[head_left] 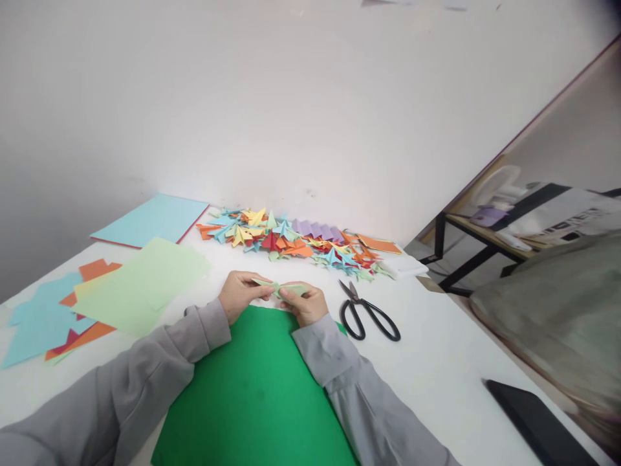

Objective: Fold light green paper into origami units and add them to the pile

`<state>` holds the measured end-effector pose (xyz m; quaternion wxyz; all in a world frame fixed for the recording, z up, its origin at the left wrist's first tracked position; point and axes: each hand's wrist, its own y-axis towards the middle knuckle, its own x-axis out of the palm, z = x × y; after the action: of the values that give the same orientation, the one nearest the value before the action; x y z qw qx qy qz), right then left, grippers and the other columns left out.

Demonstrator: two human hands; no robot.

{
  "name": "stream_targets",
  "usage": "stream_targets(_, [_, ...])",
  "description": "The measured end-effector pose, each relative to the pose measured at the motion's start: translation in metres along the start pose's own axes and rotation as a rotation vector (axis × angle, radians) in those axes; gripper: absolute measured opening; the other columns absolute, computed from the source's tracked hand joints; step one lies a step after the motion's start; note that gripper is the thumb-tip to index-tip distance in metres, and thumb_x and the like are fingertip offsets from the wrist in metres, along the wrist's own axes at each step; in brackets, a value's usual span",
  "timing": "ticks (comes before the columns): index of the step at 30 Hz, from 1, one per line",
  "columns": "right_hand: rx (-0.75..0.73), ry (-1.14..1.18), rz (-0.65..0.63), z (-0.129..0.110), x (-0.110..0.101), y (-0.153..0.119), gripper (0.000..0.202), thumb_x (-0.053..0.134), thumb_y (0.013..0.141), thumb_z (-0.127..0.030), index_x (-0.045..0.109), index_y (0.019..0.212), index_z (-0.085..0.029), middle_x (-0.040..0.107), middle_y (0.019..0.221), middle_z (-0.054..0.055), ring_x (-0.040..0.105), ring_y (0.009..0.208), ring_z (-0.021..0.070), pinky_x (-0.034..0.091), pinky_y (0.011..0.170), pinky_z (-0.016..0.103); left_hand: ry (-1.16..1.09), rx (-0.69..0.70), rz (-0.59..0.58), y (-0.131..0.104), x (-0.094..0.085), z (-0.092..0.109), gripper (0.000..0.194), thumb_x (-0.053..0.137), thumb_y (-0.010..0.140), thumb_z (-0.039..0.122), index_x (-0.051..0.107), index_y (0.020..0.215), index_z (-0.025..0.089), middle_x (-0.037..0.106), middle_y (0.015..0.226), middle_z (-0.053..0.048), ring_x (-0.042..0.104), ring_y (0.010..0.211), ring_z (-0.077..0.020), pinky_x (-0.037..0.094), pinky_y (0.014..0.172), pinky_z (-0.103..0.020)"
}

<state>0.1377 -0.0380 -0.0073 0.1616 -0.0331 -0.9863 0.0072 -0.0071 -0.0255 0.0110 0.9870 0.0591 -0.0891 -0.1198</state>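
Note:
A small folded piece of light green paper (275, 286) is held up between my two hands, above the far edge of a green sheet (257, 388). My left hand (241, 294) pinches its left part between thumb and fingers. On the other side, my right hand (308, 303) is closed on the right part, with the thumb near the paper's middle. The fingertips of both hands are close together. Black-handled scissors (356, 301) lie to the right of my right hand, their blades slightly apart.
Many folded paper shapes (286, 246) are heaped along the wall. Light green sheets (140, 285) and blue and orange pieces (46, 310) lie left, below a blue sheet (152, 219). A black phone-like object (538, 424) lies front right. Beyond the table stands a shelf (485, 236).

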Motion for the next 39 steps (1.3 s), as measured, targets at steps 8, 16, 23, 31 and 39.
stream_targets(8, [-0.053, -0.025, -0.042, 0.006, -0.001, 0.003, 0.020, 0.076, 0.043, -0.026, 0.067, 0.059, -0.017, 0.062, 0.047, -0.001, 0.053, 0.040, 0.0105, 0.044, 0.042, 0.022, -0.090, -0.033, -0.031, 0.000, -0.002, -0.004, 0.021, 0.073, 0.048, 0.024, 0.065, 0.063, 0.011, 0.058, 0.048, 0.000, 0.050, 0.045, -0.0090, 0.042, 0.047, -0.022])
stream_targets(16, [-0.112, -0.071, -0.023, 0.004, 0.000, 0.002, 0.020, 0.076, 0.043, -0.026, 0.066, 0.058, -0.017, 0.062, 0.047, -0.001, 0.054, 0.042, 0.0116, 0.045, 0.043, 0.023, -0.051, -0.030, -0.069, -0.002, 0.001, -0.002, 0.023, 0.071, 0.053, 0.027, 0.064, 0.067, 0.011, 0.057, 0.056, 0.000, 0.050, 0.050, -0.0088, 0.040, 0.049, -0.022])
stream_targets(23, [-0.148, -0.160, -0.025, 0.001, 0.003, -0.003, 0.019, 0.075, 0.044, -0.027, 0.066, 0.058, -0.017, 0.060, 0.045, -0.001, 0.051, 0.040, 0.0111, 0.041, 0.042, 0.024, -0.010, 0.067, -0.084, -0.002, 0.001, 0.003, 0.019, 0.069, 0.055, 0.028, 0.065, 0.062, 0.011, 0.054, 0.056, 0.000, 0.047, 0.049, -0.0080, 0.038, 0.047, -0.021])
stream_targets(31, [-0.214, -0.358, -0.037, -0.003, 0.000, -0.002, 0.019, 0.071, 0.051, -0.032, 0.068, 0.062, -0.018, 0.063, 0.054, 0.000, 0.052, 0.049, 0.0122, 0.039, 0.047, 0.024, 0.034, 0.024, -0.078, -0.002, -0.001, 0.003, 0.020, 0.070, 0.053, 0.027, 0.064, 0.062, 0.010, 0.053, 0.048, 0.002, 0.045, 0.042, -0.0070, 0.036, 0.042, -0.021])
stream_targets(39, [-0.229, -0.299, 0.039, -0.001, -0.002, 0.000, 0.020, 0.071, 0.051, -0.033, 0.068, 0.062, -0.017, 0.060, 0.049, -0.001, 0.050, 0.045, 0.0113, 0.038, 0.044, 0.024, -0.136, -0.128, -0.015, -0.002, 0.002, 0.002, 0.024, 0.073, 0.049, 0.026, 0.062, 0.062, 0.009, 0.058, 0.050, 0.000, 0.053, 0.047, -0.0095, 0.045, 0.050, -0.023])
